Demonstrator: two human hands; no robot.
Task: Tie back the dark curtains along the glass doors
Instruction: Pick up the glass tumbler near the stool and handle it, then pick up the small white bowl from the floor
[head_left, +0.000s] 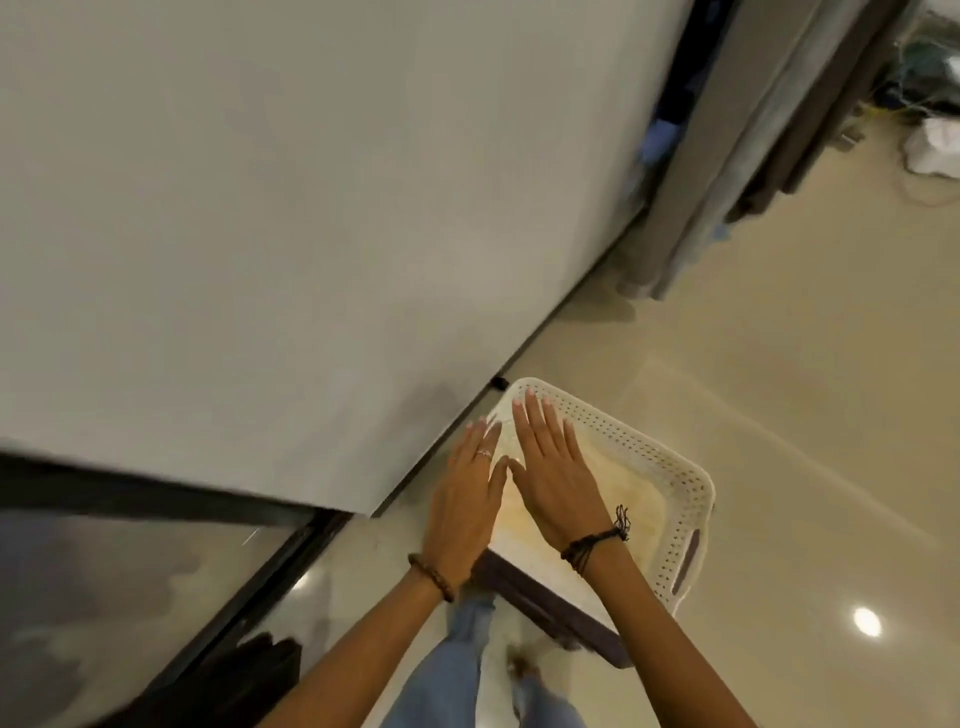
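Head view: white basket (639, 457) below flat hands (550, 478).

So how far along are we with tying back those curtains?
Nothing looks tied yet. The curtains hang loose at the far end of the wall, with no tie visible on them. Both hands are empty: the left hand and right hand are flat and open above a white basket. Still left: reaching the curtains, gathering and tying them.

both hands, left (464, 501) and right (557, 478), spread flat above a white basket (649, 462); grey curtains (737, 156) hang well beyond.
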